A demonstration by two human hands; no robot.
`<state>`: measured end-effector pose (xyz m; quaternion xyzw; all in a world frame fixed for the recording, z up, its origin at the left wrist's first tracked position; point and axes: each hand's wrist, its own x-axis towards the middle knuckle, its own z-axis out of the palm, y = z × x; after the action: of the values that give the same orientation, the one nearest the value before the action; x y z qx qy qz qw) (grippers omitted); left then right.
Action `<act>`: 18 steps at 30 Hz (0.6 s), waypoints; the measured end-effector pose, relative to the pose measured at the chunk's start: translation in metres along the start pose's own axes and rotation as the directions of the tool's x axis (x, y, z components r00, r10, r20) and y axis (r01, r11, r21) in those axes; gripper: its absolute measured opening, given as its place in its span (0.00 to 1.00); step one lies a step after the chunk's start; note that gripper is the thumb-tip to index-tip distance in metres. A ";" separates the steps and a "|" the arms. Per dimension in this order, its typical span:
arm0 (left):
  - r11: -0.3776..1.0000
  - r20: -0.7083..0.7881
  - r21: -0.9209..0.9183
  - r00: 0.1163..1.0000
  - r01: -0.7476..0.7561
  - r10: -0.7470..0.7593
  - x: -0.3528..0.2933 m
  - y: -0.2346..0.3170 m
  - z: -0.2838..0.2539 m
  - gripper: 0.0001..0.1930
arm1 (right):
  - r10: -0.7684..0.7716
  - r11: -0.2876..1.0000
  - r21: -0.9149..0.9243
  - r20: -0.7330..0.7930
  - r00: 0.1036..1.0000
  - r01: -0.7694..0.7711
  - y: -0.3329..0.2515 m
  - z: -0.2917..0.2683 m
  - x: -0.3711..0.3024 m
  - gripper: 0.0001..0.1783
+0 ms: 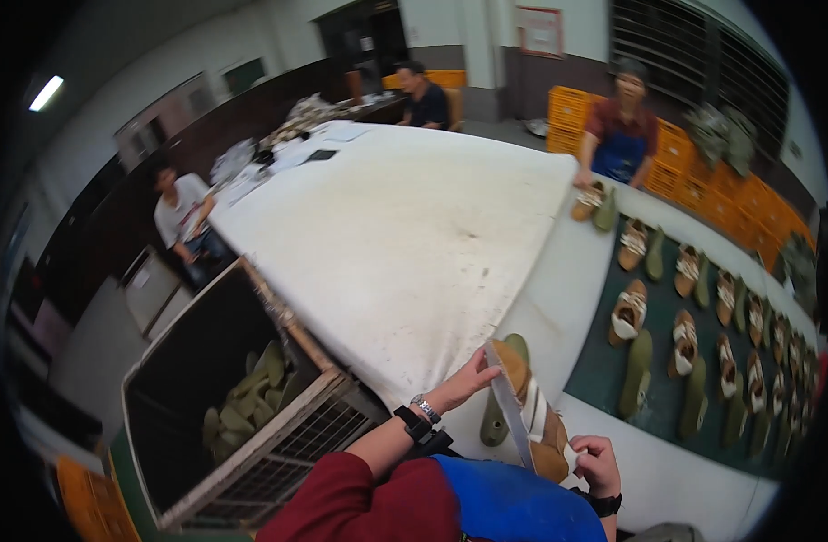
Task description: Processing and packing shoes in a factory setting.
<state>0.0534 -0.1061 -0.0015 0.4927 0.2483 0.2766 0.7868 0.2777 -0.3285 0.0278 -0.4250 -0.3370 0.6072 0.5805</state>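
Shoe [538, 417] in left hand [465, 380], right hand [598, 464]; notice [540, 32] illegible.

Wide fisheye, downward from head height

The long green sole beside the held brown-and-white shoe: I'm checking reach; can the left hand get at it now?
Probably yes: the left hand is close; the sole lies partly in view, but the fingers touch the shoe, which hides the rest.
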 end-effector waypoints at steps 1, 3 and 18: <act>0.997 -0.011 -0.072 1.000 0.020 -0.021 -0.009 0.006 -0.008 0.34 | 0.005 1.000 0.014 0.013 1.000 -0.006 0.006 -0.002 0.005 0.09; 0.994 -0.055 -0.110 0.998 -0.015 0.009 -0.027 0.018 -0.025 0.34 | -0.009 0.999 0.034 0.006 1.000 0.009 0.017 -0.003 0.020 0.10; 0.909 -0.680 0.417 0.664 0.003 0.310 -0.158 0.040 -0.040 0.15 | 0.231 0.943 -0.321 0.455 0.860 -0.083 0.045 0.057 0.098 0.38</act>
<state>-0.0948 -0.1735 0.0383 0.5035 0.5481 0.4629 0.4815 0.2112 -0.2308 -0.0014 -0.3654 -0.5212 0.6841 0.3562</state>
